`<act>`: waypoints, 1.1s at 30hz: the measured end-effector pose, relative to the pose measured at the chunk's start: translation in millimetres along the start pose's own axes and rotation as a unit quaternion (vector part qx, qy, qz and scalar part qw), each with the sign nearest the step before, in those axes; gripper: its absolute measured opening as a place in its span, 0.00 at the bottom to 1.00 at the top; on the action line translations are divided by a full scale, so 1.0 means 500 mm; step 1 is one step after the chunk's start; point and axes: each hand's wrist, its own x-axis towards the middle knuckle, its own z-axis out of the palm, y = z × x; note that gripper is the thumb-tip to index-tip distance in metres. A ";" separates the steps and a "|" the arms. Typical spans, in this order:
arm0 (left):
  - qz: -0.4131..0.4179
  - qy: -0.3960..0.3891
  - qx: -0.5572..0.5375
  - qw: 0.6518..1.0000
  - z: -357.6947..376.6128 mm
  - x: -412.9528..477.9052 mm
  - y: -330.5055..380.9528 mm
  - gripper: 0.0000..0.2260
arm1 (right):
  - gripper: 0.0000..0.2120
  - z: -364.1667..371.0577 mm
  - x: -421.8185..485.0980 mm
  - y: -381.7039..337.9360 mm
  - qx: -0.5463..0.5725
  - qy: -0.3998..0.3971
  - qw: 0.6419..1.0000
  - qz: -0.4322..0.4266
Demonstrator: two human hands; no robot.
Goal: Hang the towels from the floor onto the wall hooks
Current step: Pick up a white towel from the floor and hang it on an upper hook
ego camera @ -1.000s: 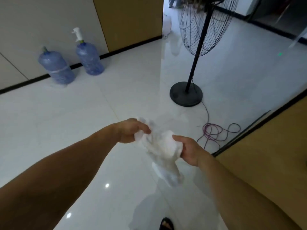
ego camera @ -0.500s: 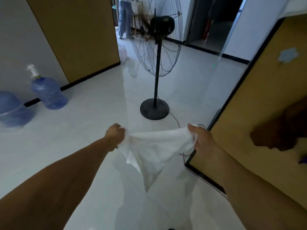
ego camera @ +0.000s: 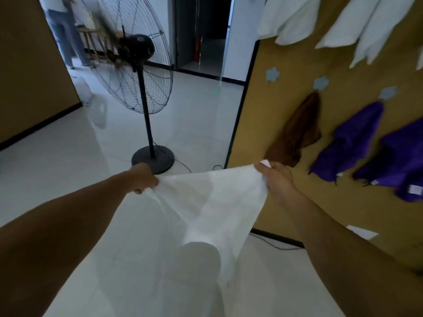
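A pale, glossy tiled floor (ego camera: 68,179) runs under the person, and an ochre wall panel (ego camera: 263,115) rises on the right-hand side. Nearest, a white towel (ego camera: 212,202) is off the floor and stretched in the air between the two hands. Its top edge is taut and the rest sags to a point below. The left hand (ego camera: 144,178) grips one upper corner, the fingers (ego camera: 140,191) curled under the cloth. The right hand (ego camera: 275,178) pinches the other corner, with a small tip of towel poking out above the thumb. Both sets of fingers are closed on the towel; neither is slack.

Just beyond the right fingers a brown towel (ego camera: 297,136) hangs from a flower-shaped hook (ego camera: 321,82), and further to their right purple towels (ego camera: 352,143) hang on the panel. Up and ahead of the right fingers sits a bare hook (ego camera: 272,74), with hung white towels (ego camera: 290,17) on a higher row. Beyond the left fingers stands a pedestal fan (ego camera: 137,65).

The step in hand looks like spreading the towel out before hanging it. The next move would call for lifting it up and rightward to the bare hook — probably gathering a corner or edge in one hand so the cloth can catch there, beside the brown towel rather than over it.
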 end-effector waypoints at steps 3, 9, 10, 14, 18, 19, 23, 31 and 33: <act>-0.006 0.018 -0.083 0.996 0.024 0.005 0.041 0.09 | 0.12 -0.081 -0.013 -0.018 -0.026 0.044 0.999 -0.015; -0.003 -0.070 -0.386 0.920 0.060 -0.023 0.157 0.04 | 0.12 -0.221 -0.029 -0.036 -0.109 0.141 0.984 -0.011; 0.005 -0.089 -0.420 0.903 0.062 -0.028 0.175 0.04 | 0.12 -0.241 -0.030 -0.037 -0.133 0.142 0.981 0.002; 0.026 -0.070 -0.494 0.866 0.050 -0.042 0.248 0.06 | 0.14 -0.307 -0.034 -0.059 -0.165 0.166 0.972 -0.035; 0.044 0.027 -0.403 0.914 0.044 -0.054 0.300 0.15 | 0.10 -0.338 -0.028 -0.083 -0.200 0.176 0.960 -0.092; 0.044 0.040 -0.385 0.921 0.046 -0.055 0.307 0.17 | 0.10 -0.343 -0.028 -0.077 -0.226 0.149 0.961 -0.061; 0.053 0.079 -0.359 0.929 0.049 -0.055 0.328 0.15 | 0.03 -0.356 -0.021 -0.078 -0.144 0.166 0.973 -0.066; 0.022 0.115 -0.354 0.928 0.061 -0.051 0.319 0.09 | 0.07 -0.331 -0.031 -0.101 -0.105 0.102 0.989 0.001; 0.022 0.124 -0.355 0.926 0.055 -0.049 0.317 0.09 | 0.08 -0.319 -0.032 -0.103 -0.118 0.045 0.991 0.034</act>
